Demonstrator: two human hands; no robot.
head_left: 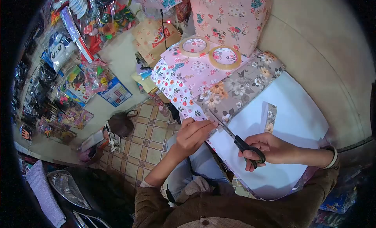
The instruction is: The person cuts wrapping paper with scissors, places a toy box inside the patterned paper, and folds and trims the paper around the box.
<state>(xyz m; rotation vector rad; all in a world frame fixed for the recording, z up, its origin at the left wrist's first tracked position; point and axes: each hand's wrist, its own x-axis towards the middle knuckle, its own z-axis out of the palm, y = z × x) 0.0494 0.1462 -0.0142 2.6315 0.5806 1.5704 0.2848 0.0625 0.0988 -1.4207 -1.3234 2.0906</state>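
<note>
My right hand (pixel 262 149) grips a pair of black-handled scissors (pixel 243 145), fingers through the loops. The blades point up and left, slightly apart, at the near edge of the grey floral wrapping paper (pixel 235 87). My left hand (pixel 194 138) is closed, its fingertips pinching the paper's edge beside the blade tips. The paper's white underside (pixel 290 110) spreads to the right, with a small cut strip of grey floral paper (pixel 270 117) lying on it. Pink floral paper (pixel 184 67) and white floral paper (pixel 172 87) lie beneath at the left.
Two rolls of clear tape (pixel 225 66) rest on the pink paper. Behind them stands a box wrapped in pink floral paper (pixel 231 20). A brown printed paper bag (pixel 150 36) is at the back left. Packaged toys (pixel 98 36) hang on the left, above the tiled floor (pixel 137 141).
</note>
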